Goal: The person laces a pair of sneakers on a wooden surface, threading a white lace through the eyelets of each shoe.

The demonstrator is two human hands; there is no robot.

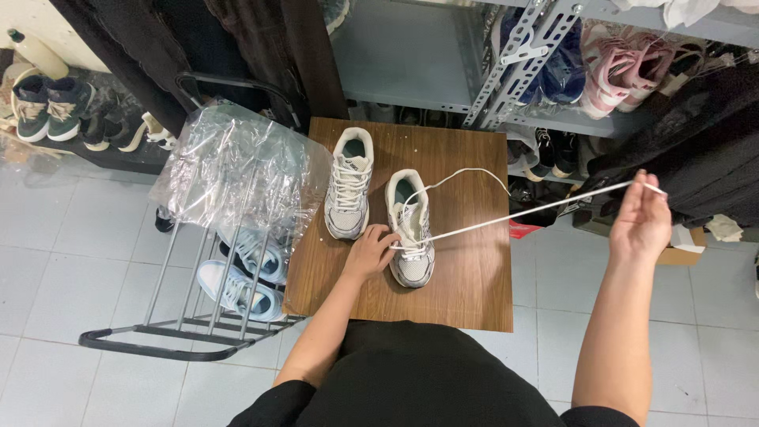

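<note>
Two white sneakers (379, 209) with grey mesh panels sit on a brown wood-grain worktop (466, 277). The lace (522, 213) is white. A clear plastic bag (237, 170) covers pale blue shoes (245, 277). Floor tiles (71, 269) are pale grey.

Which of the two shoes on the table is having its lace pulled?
The right-hand sneaker, nearer the table's middle. The left hand steadies it while the right hand pulls its white lace taut. The other sneaker sits untouched.

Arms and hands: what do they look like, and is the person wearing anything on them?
Both arms are bare from the black short sleeves down. The left hand and right hand show no gloves; I can see no watch or rings.
</note>
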